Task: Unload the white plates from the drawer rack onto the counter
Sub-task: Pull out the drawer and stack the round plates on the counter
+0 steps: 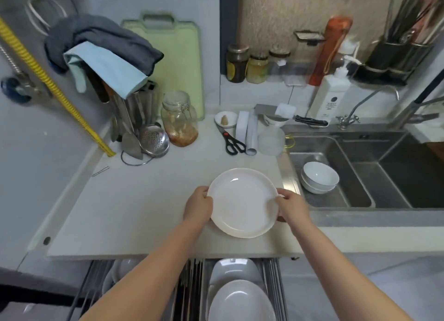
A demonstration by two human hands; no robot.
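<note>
A round white plate (242, 201) is over the front part of the pale counter (134, 200), near its right end. My left hand (198, 206) grips the plate's left rim and my right hand (292, 206) grips its right rim. I cannot tell whether the plate rests on the counter or hovers just above it. Below the counter edge the drawer rack (192, 289) is pulled out. Two white plates (240, 301) stand in its right section, and more white dishes (120, 270) show at its left, partly hidden by my left forearm.
A steel sink (360, 176) with stacked white bowls (318, 177) lies right of the counter. At the counter's back stand a glass jar (179, 119), a metal strainer (153, 140), black scissors (231, 141), a small dish (225, 119), a utensil holder under cloths, and a green cutting board (180, 56).
</note>
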